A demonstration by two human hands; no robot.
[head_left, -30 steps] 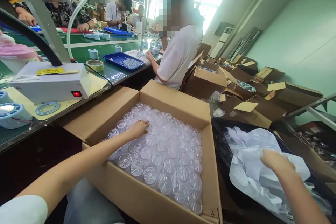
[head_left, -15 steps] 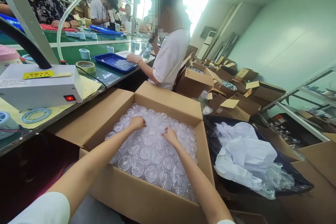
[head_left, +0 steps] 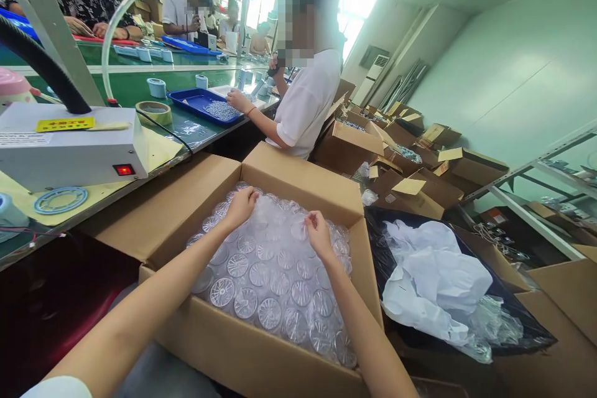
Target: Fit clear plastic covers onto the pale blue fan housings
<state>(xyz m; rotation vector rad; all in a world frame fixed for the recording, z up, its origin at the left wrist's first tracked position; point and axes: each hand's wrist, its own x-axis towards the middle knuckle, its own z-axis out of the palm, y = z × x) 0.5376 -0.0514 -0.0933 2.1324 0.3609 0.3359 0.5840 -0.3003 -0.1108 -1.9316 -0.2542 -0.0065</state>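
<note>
An open cardboard box (head_left: 261, 360) sits in front of me, filled with rows of round clear plastic parts (head_left: 269, 313) that have spoke-like ribs. A thin, cloudy plastic sheet (head_left: 275, 224) lies over the parts toward the far side. My left hand (head_left: 242, 206) is closed in a pinch on the sheet near the box's far left. Farther right, my right hand (head_left: 319, 233) pinches the same sheet between thumb and fingers. Both hands are slightly above the parts, and the sheet spans the space between them.
Left is a green workbench with a white machine (head_left: 69, 146), tape roll (head_left: 154, 113) and blue tray (head_left: 205, 104). A co-worker (head_left: 308, 99) stands beyond the box. Right are a black-lined container with crumpled white sheets (head_left: 433, 267), several cardboard boxes (head_left: 471, 169) and a metal shelf (head_left: 536, 217).
Both my hands have risen and moved apart, the right one going rightward. The plastic sheet between them is lifted and spread wider.
</note>
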